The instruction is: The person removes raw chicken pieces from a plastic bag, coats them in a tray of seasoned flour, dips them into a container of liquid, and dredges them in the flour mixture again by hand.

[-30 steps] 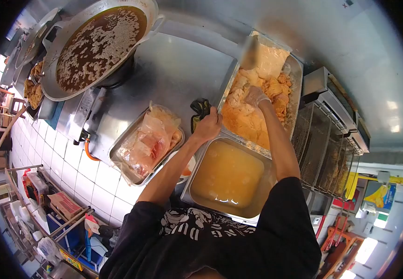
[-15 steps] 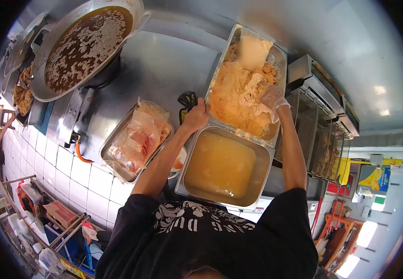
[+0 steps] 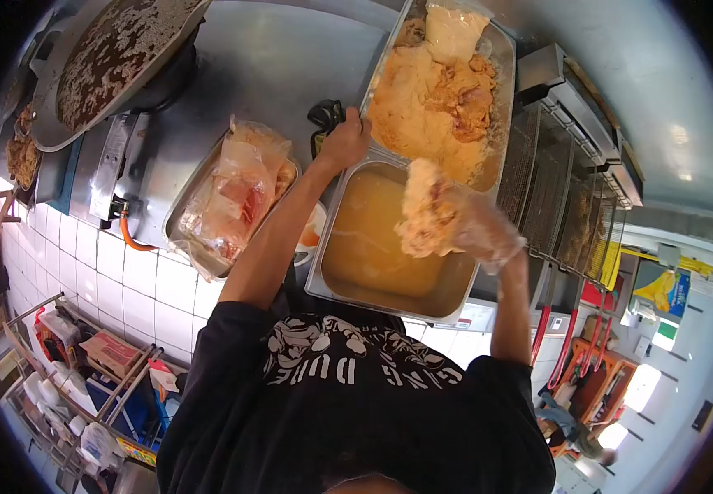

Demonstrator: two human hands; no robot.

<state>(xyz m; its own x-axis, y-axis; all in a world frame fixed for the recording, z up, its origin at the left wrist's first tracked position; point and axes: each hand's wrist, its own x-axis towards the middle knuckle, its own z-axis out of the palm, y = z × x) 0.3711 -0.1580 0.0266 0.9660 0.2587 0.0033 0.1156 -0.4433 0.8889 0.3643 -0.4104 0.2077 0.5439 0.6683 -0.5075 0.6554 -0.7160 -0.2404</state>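
My right hand (image 3: 488, 232), in a clear plastic glove, is closed around a flour-coated piece of chicken (image 3: 429, 210). It holds the piece above a metal pan (image 3: 317, 284) of cloudy orange-yellow liquid. Behind that pan lies a metal tray (image 3: 508, 90) of orange-tinted breading flour, with more coated chicken (image 3: 473, 107) and a plastic bag (image 3: 455, 33) in it. My bare left hand (image 3: 346, 142) is closed at the flour tray's left edge, near its front corner. Beside this hand sits a black bundle (image 3: 325, 117) that I cannot identify.
To the left, a tray (image 3: 174, 216) holds raw meat in plastic bags (image 3: 241, 189). A large wok (image 3: 48, 123) of dark, foamy oil stands at the far left. Wire fryer baskets (image 3: 550, 181) line the right side. A white bowl (image 3: 313, 230) is partly hidden by my left forearm.
My right hand has lifted the chicken out of the flour and brought it toward me, over the liquid pan. My left hand stays at the tray edge. The view has shifted.
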